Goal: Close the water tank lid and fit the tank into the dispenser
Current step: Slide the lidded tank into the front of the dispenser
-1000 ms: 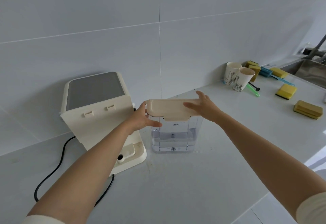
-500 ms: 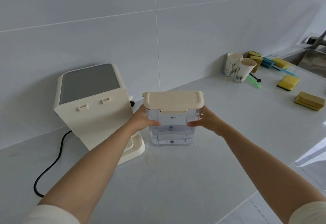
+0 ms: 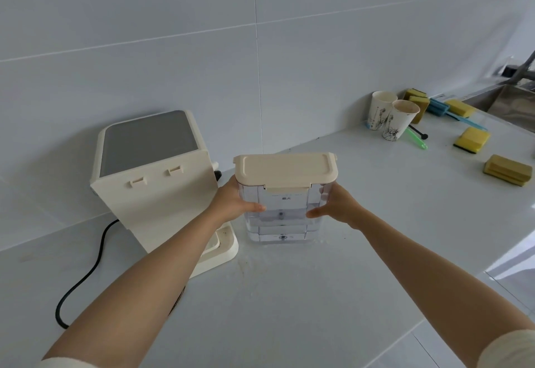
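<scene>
- Head view, grip: left hand (image 3: pixel 234 204) and right hand (image 3: pixel 337 208) clamp the water tank (image 3: pixel 282 217) from opposite sides, thumbs wrapped onto the near face, fingers hidden behind the clear walls.
- Tank position: upright, base at or just off the countertop (image 3: pixel 289 295); can't tell whether it still touches.
- Lid (image 3: pixel 285 169) sits flat on the tank, front tab down over the rim. Looks closed; latch engagement not confirmable from here.
- Key relation: dispenser (image 3: pixel 153 173) stands directly to the tank's left, just beside it, not touching. Its flat panel with two hook tabs and the base foot under it face this way; I'd take that for the docking side.
- Left hand is between tank and dispenser, so it is nearer and may be in the way when docking.
- Tank's long axis is vertical, wide face toward the camera. Likely move: lift, shift left, lower onto the foot.
- Power cord (image 3: pixel 86 275) trails left, clear of the path.
</scene>
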`<act>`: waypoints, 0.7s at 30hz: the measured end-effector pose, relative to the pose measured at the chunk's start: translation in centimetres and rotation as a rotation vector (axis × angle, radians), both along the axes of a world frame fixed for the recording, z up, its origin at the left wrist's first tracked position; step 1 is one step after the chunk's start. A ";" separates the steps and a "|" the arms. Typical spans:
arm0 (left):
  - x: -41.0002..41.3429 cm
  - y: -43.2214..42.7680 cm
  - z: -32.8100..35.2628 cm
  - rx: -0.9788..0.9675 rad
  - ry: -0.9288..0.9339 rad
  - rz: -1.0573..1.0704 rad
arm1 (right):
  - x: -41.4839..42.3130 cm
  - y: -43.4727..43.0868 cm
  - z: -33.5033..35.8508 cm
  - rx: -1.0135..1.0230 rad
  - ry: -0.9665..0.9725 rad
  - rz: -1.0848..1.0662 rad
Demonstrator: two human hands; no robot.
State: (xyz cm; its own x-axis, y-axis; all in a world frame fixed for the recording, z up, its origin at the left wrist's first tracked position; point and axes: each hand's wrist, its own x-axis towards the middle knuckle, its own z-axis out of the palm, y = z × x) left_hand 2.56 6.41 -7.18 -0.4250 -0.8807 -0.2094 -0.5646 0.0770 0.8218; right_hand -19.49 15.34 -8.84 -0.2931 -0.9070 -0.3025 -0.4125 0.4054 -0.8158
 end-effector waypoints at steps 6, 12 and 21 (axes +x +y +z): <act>1.8 1.4 3.0 -0.081 0.052 0.053 | 0.6 -0.4 3.6 -0.053 0.077 0.075; 5.1 2.8 5.8 -0.109 0.082 0.137 | 3.1 -1.5 7.0 -0.093 0.102 0.174; 11.8 4.0 8.8 -0.064 0.097 0.282 | 9.3 -4.2 9.2 -0.084 0.138 0.333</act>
State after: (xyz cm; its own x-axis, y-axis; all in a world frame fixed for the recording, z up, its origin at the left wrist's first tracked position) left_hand 14.35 10.45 1.62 -0.1772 -0.9768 -0.1204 -0.4902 -0.0184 0.8714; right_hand -10.22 11.15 0.34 -0.0103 -0.9795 -0.2013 -0.6189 0.1644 -0.7681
